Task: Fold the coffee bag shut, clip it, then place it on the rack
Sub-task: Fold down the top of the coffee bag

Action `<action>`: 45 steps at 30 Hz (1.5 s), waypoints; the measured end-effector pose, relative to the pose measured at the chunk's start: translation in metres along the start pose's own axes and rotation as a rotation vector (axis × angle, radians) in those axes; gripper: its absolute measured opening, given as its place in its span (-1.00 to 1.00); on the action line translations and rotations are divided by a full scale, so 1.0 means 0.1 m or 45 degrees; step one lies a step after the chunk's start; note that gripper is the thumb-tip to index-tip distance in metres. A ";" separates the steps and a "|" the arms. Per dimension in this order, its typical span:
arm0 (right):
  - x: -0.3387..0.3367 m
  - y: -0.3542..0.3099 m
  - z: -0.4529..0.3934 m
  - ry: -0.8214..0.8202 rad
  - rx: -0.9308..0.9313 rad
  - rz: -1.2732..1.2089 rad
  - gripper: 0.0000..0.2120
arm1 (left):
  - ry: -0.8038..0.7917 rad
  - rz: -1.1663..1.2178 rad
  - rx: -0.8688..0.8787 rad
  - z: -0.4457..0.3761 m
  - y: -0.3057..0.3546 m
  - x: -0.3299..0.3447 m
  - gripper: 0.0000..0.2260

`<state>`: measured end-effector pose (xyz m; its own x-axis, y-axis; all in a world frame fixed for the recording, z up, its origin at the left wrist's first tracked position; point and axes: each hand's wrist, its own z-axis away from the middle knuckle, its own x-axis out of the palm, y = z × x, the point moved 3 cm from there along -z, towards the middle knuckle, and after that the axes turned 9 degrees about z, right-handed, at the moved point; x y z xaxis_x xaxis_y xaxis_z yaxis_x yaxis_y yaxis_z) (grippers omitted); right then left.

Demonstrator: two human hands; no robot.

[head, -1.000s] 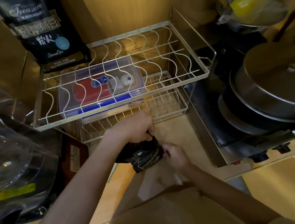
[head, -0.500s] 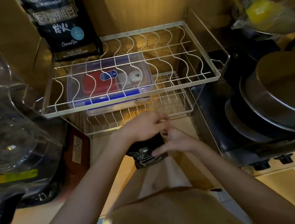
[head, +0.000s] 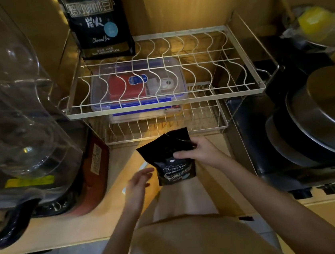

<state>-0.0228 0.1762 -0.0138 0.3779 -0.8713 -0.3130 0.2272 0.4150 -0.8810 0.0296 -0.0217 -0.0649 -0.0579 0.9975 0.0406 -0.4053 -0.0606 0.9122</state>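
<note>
Left hand (head: pixel 137 189) has let go, open; right hand (head: pixel 200 153) grips unfolded black coffee bag (head: pixel 171 157).

Single head-worn view, wide-angle, edges bowed. Looks forward and steeply down from above the wearer's chest onto the bench (head: pixel 220 175). Close range: forearms enter from the bottom edge. Wire rack (head: pixel 168 103) fills centre frame, wall behind at top. No second view.

rack top (head: pixel 208 74) right open, big bag (head: pixel 98 24) back-left
</note>
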 end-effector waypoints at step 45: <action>-0.37 -0.74 0.09 -0.031 -0.268 0.820 -0.90 | -0.177 -0.833 0.510 -0.41 0.18 0.27 -0.80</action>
<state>-0.0450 0.1803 0.0658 0.3999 -0.4600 -0.7928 -0.2291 0.7873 -0.5724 -0.0163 0.0025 -0.0638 0.2046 0.8229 -0.5301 0.0444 0.5332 0.8448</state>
